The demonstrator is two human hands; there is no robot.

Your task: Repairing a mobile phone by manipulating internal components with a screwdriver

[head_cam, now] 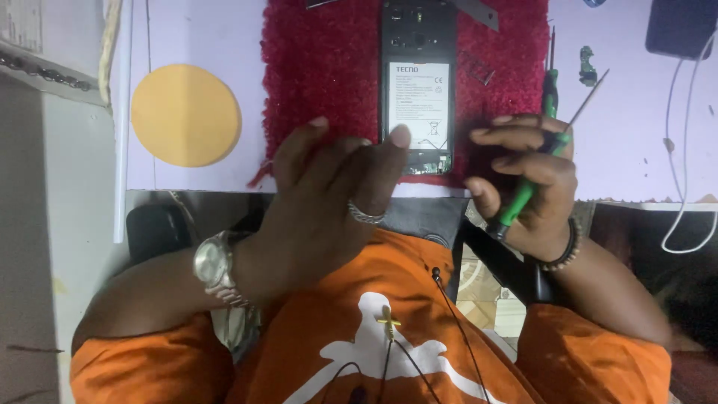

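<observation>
A black phone (417, 45) with its back cover off lies on a red fuzzy mat (321, 67), a white label on its battery. My left hand (329, 194), with a ring and a silver wristwatch, rests at the mat's near edge, and its fingertips touch the phone's lower end. My right hand (527, 187), wearing a beaded bracelet, is closed around a green-handled screwdriver (523, 196) just right of the phone. Its thin shaft points up and to the right.
A yellow round disc (185, 114) lies on the pale table (636, 127) left of the mat. A second green screwdriver (550, 78) lies by the mat's right edge, next to a small green part (588, 66). A dark device (680, 26) with a white cable (677, 150) sits top right.
</observation>
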